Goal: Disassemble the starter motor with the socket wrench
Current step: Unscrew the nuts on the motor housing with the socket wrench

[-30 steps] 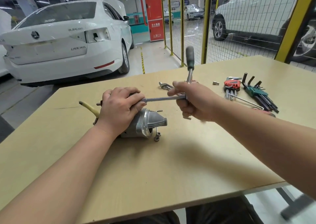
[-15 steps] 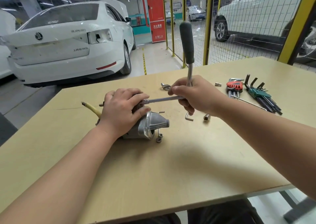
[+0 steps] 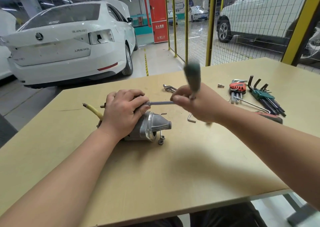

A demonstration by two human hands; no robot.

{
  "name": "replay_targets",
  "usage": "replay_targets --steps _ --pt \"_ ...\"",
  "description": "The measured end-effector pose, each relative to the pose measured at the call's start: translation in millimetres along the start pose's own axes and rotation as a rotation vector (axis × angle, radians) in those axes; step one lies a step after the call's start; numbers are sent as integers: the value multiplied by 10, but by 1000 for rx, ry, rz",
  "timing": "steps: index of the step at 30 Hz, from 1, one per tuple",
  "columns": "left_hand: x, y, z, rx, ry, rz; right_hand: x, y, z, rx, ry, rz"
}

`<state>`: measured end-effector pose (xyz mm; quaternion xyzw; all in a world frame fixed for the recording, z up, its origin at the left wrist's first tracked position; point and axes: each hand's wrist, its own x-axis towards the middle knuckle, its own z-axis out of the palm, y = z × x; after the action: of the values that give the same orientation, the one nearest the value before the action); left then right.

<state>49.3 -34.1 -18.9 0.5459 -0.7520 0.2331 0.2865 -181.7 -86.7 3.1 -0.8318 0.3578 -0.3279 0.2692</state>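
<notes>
The starter motor (image 3: 152, 126) lies on its side on the wooden table (image 3: 155, 174), its silver nose cone pointing right and a yellow cable (image 3: 92, 109) sticking out at the left. My left hand (image 3: 123, 112) grips the motor body from above. My right hand (image 3: 197, 103) holds the head of the socket wrench (image 3: 192, 77), whose dark green handle stands up, blurred by motion. The wrench's silver extension bar (image 3: 161, 103) runs horizontally left into the motor's top, under my left fingertips. The socket end is hidden.
A loose Allen key (image 3: 191, 118) and small nuts (image 3: 161, 140) lie beside the motor. Further right are a red hex key set (image 3: 237, 90), a green hex key set (image 3: 265, 97), a small socket (image 3: 220, 85) and pliers (image 3: 168, 88). A yellow mesh fence and cars stand beyond the table.
The wrench handle swings back and forth while the extension bar stays on the motor; it now leans slightly left and is blurred. My left hand has kept its grip.
</notes>
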Motion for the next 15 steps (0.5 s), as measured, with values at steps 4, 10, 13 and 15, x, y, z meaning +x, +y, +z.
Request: replay_targets --steps 4,10,13,15 --pt "-22 12 0 14 25 -1 53 -125 -33 883 -191 662" --pt "-23 16 -8 21 20 0 65 -92 -36 1182 -274 875" --pt "-22 14 -3 19 21 5 77 -21 -36 1198 -328 901" --pt "-28 13 -4 22 22 7 84 -1 -43 1186 -343 905"
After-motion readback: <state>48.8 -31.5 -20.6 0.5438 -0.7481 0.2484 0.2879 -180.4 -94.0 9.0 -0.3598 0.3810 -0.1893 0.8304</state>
